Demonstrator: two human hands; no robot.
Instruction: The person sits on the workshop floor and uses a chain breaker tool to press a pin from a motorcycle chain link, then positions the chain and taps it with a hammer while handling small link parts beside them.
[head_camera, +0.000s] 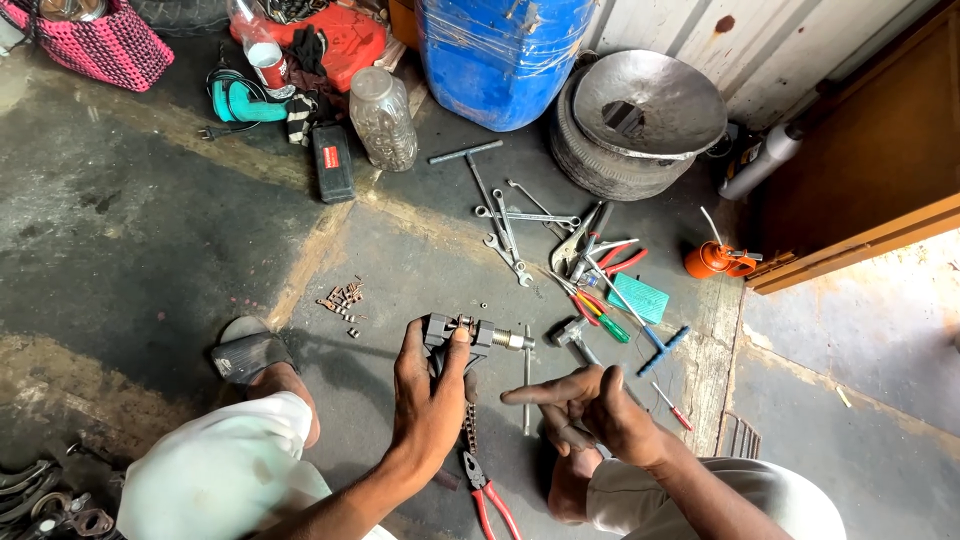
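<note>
My left hand (428, 390) grips a dark metal chain-breaker tool (470, 335) with a threaded screw pointing right; a length of roller chain (469, 425) hangs down from it. My right hand (585, 405) hovers just right of the tool, forefinger pointing toward it, and seems to hold nothing. I squat on the concrete floor, knees at the bottom of the view. Red-handled pliers (487, 495) lie on the floor between my legs. A hammer (572, 338) rests just beyond my right hand.
Spanners (510, 235), pliers and screwdrivers (600, 290) are scattered ahead beside a green block (638, 297) and an orange oil can (712, 260). Loose chain links (342, 297) lie at left. Behind stand a blue drum (500, 55), a metal bowl on a tyre (640, 110) and a plastic jar (383, 118).
</note>
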